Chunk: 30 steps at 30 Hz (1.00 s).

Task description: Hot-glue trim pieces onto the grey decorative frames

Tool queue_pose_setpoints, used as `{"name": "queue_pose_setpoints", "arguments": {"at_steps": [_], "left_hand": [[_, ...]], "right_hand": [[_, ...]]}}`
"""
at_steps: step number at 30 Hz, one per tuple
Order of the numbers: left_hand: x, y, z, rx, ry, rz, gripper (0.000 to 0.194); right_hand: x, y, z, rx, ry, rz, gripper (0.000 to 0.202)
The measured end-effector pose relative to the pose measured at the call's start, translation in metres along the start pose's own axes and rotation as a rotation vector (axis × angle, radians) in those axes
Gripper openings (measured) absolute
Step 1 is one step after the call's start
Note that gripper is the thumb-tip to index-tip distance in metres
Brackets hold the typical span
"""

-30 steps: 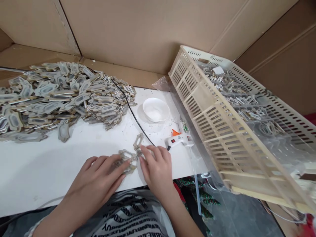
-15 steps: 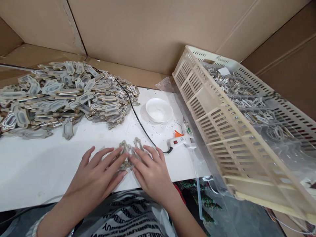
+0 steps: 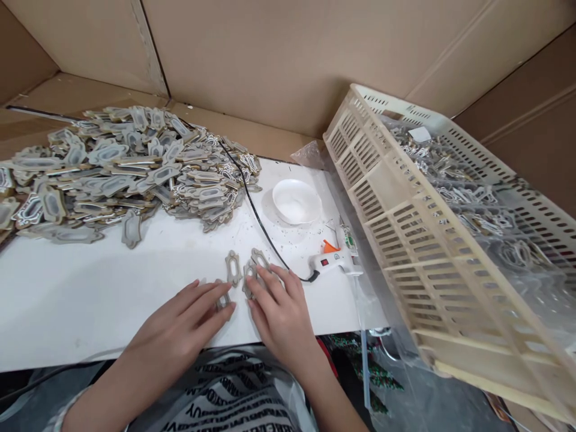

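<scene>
My left hand (image 3: pixel 184 318) rests low over the white table, its fingers bent together and its thumb against a small grey frame (image 3: pixel 224 298), partly covered by the fingers. My right hand (image 3: pixel 283 306) lies beside it with fingers spread, the fingertips touching a second grey frame (image 3: pixel 249 282). Partly under those fingers is another frame (image 3: pixel 260 257). Between the hands, a little farther away, a loose frame (image 3: pixel 233 268) lies flat, touched by neither hand. Each frame is a flat, elongated ornamental piece with an oblong centre.
A large pile of similar frames (image 3: pixel 135 168) covers the back left. A white bowl (image 3: pixel 297 204) and a white glue gun (image 3: pixel 335 262) with an orange trigger stand right, the black cord (image 3: pixel 258 219) crossing the table. A cream plastic crate (image 3: pixel 382 186) holds bagged pieces at the right.
The frames beneath my hands have been spread apart; one now lies uncovered between them. My left hand has drawn slightly away from the right. The whole view has shifted a little.
</scene>
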State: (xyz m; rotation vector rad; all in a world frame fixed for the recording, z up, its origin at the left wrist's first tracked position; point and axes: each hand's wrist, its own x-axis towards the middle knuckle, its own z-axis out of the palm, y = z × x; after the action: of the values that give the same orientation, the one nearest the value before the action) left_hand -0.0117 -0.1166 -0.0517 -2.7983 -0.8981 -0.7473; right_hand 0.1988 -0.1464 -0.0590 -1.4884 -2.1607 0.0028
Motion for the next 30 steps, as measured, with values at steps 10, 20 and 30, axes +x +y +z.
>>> {"name": "queue_pose_setpoints", "arguments": {"at_steps": [10,20,30], "left_hand": [[0.004,-0.003,-0.004,0.044,0.028,0.049,0.030],[-0.017,-0.031,-0.020,-0.020,0.074,-0.280,0.022],[-0.053,-0.040,-0.048,0.057,0.058,-0.951,0.039]], "right_hand": [[0.005,-0.008,0.003,-0.021,-0.088,-0.094,0.029],[0.002,-0.001,-0.003,-0.084,-0.159,-0.067,0.044],[0.022,-0.012,0.012,-0.123,-0.226,-0.133,0.056]]}}
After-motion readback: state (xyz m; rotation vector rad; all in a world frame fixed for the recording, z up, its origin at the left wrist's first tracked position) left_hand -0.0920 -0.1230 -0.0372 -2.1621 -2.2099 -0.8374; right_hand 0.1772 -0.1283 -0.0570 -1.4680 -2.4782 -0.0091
